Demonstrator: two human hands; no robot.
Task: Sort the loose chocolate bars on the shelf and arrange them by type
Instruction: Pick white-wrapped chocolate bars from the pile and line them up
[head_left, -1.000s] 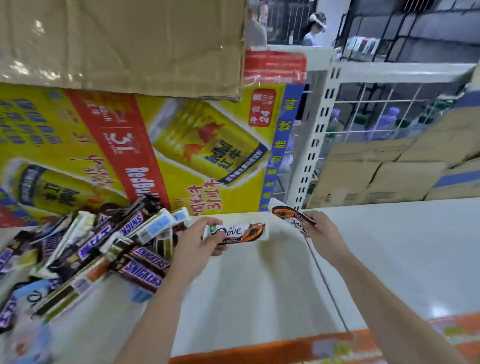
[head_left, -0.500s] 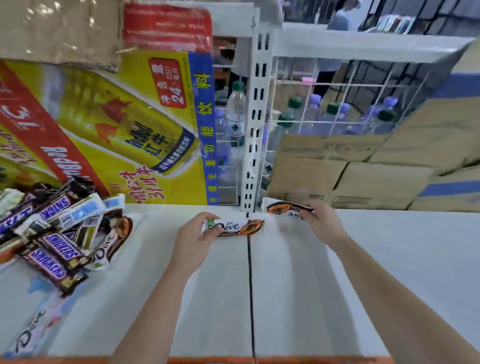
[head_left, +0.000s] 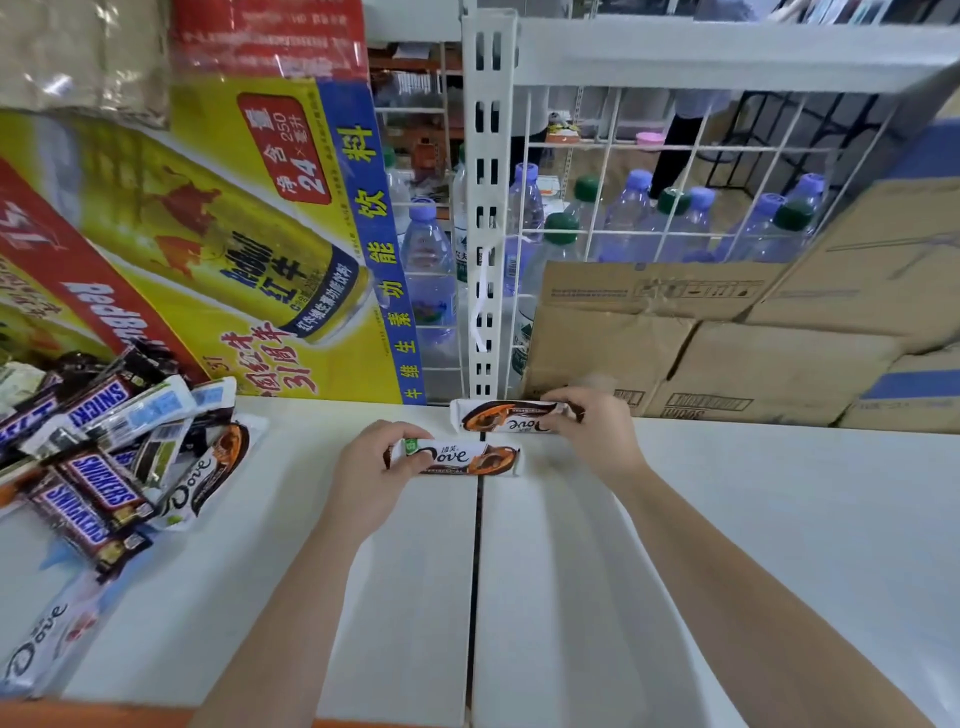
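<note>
lying flat on the white shelf (head_left: 753, 519), a dove bar (head_left: 457, 457) is pinched at its left end by the left hand (head_left: 374, 467), thumb and fingers closed on the wrapper; its long axis runs left to right across the shelf, the logo reads upright toward the camera, and its right end, printed with an orange and brown swirl, crosses the dark seam (head_left: 474, 571) between two shelf panels. just behind it, a second dove bar (head_left: 506, 417) is gripped at its right end by the right hand (head_left: 597, 431), fingers curled over the wrapper; its long axis is also left to right, roughly parallel to the first, but its logo is seen upside down and its orange swirl points left. the two bars are close together; whether they touch cannot be told. the second bar is placed near the back of the shelf, in front of the perforated white upright (head_left: 485, 208) and the brown cardboard boxes (head_left: 727, 353). at the far left a loose pile of bars (head_left: 104, 457) is seen, with snickers bars (head_left: 101, 488) lying at various angles and a third dove bar (head_left: 208, 473) tilted at its right edge. a fourth dove bar (head_left: 39, 644) is seen apart at the lower left. a yellow red bull carton (head_left: 218, 234) is stood behind the pile, and water bottles (head_left: 634, 218) are visible behind wire mesh.
</note>
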